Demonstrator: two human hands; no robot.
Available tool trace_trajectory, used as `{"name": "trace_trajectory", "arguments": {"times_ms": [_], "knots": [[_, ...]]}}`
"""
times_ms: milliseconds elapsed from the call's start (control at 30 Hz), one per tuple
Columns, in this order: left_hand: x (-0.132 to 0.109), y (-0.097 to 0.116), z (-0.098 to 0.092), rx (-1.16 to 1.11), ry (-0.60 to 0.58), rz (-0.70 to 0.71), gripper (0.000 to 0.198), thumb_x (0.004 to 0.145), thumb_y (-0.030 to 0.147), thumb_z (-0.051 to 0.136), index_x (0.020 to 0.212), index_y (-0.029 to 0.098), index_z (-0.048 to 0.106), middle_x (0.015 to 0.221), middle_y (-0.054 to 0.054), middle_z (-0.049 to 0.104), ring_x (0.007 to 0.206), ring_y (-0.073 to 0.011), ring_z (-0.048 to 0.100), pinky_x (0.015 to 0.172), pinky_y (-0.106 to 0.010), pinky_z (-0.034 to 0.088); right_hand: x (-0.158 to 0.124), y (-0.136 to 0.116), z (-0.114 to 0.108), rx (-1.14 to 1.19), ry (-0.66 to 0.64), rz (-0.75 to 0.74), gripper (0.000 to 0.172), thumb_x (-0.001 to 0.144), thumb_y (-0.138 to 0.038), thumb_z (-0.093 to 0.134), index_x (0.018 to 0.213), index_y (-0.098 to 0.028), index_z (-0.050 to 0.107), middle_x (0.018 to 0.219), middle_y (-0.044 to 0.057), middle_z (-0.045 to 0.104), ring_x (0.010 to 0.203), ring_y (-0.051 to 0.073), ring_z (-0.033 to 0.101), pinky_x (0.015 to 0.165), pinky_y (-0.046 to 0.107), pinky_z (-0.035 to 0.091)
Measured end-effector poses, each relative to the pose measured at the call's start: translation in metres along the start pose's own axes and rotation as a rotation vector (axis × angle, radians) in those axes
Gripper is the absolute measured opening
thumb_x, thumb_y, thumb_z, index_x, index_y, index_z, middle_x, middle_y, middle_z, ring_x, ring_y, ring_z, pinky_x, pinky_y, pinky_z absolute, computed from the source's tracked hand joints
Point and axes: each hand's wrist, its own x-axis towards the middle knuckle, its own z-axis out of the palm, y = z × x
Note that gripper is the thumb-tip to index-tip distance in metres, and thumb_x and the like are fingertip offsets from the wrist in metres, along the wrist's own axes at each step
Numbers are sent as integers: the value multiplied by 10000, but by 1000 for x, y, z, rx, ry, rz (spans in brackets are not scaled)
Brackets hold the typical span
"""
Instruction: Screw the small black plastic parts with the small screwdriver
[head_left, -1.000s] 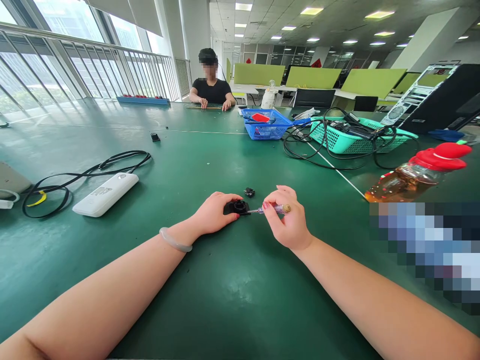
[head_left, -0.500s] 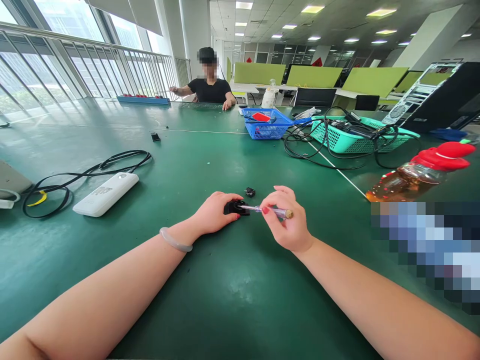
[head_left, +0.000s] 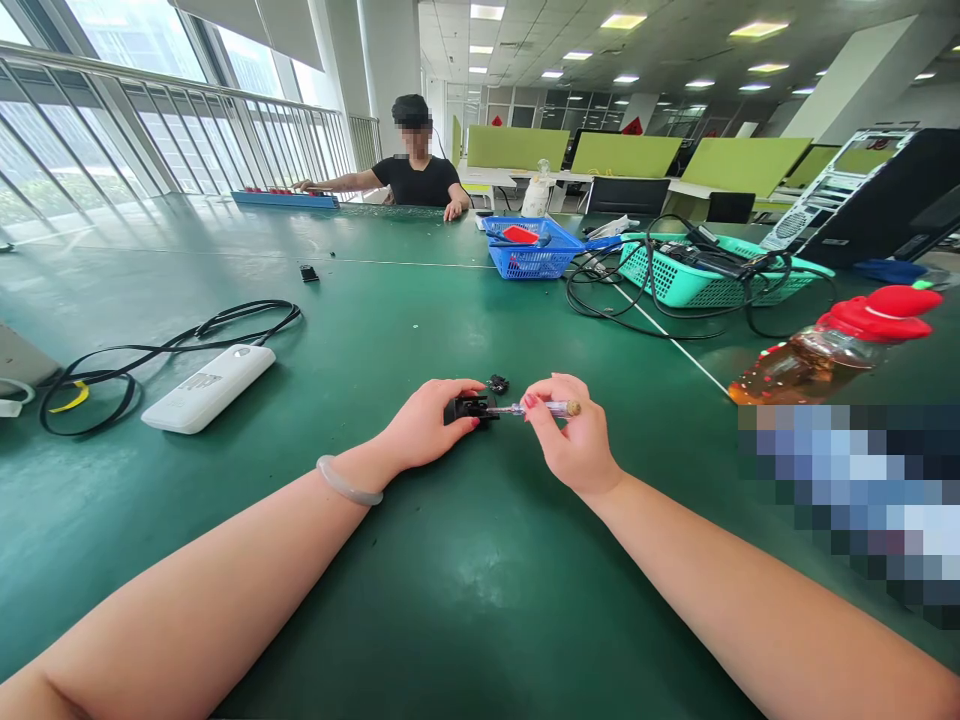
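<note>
My left hand (head_left: 427, 428) is closed on a small black plastic part (head_left: 466, 409) and presses it to the green table (head_left: 465, 600). A clear-handled screwdriver (head_left: 541, 408) is pinched in my right hand (head_left: 571, 440), lying almost level, with its metal tip touching the black part. Just behind the two hands lies a second small black piece (head_left: 497, 383), loose on the table. A pale bangle (head_left: 347, 482) sits on my left wrist.
A white power strip (head_left: 208, 386) with a black cable (head_left: 172, 345) lies at the left. A blue basket (head_left: 531, 250), a teal basket of cables (head_left: 705, 270) and a red-capped bottle (head_left: 832, 345) stand at the right. A person in black (head_left: 416, 170) sits at the far end.
My hands have tilted the black part up slightly and the screwdriver now lies flatter against it. The person at the far end has stretched an arm out to the left.
</note>
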Motion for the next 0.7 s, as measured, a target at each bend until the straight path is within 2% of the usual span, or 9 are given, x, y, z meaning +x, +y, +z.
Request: {"name": "trace_trajectory", "arguments": {"times_ms": [100,167,267,367,533,633,700], "knots": [[0,-1,0,-43,113,14,425,826,262,552,1251,251,536,1206,-41,623,1127,-214,554,1028,-389,428,1,4,0,187,115,94,208,928,-386,449,834,-233,554,738,1,584,700,162,563,753,342,472],[1,-1,0,-28,167,-33,430,846,246,513,1276,263,514,1230,-45,597,1140,-214,541,1025,-395,427,3,9,1,237,167,166,209,925,-410,461,889,-229,559,781,3,576,691,150,555,689,309,466],[2,-2,0,92,181,-181,435,866,250,472,1297,296,508,1233,-53,593,1167,-261,503,1017,-478,404,6,19,4,141,141,280,219,898,-426,503,918,-224,584,838,14,592,736,153,560,710,309,451],[2,-5,2,228,162,-287,392,861,274,476,1238,314,574,1216,-66,615,1212,-328,437,1027,-584,327,8,25,5,80,93,378,237,882,-441,510,912,-223,598,827,17,604,763,167,567,685,304,438],[-1,-6,5,298,149,-280,307,828,291,503,1090,314,662,1131,-71,651,1206,-345,422,1054,-641,229,8,25,4,75,82,446,252,878,-448,490,872,-220,598,762,8,616,712,166,574,624,289,429],[-2,-6,6,327,190,-253,252,800,278,521,1001,297,672,1102,-77,649,1218,-355,409,1066,-668,183,7,26,4,99,80,436,257,882,-452,487,860,-222,600,760,5,622,684,157,575,617,286,444],[-2,-4,6,331,214,-238,201,805,268,507,929,279,664,1102,-73,641,1242,-353,392,1076,-653,193,6,28,5,122,80,410,273,886,-466,484,859,-221,603,768,8,631,685,156,576,625,287,455]]}}
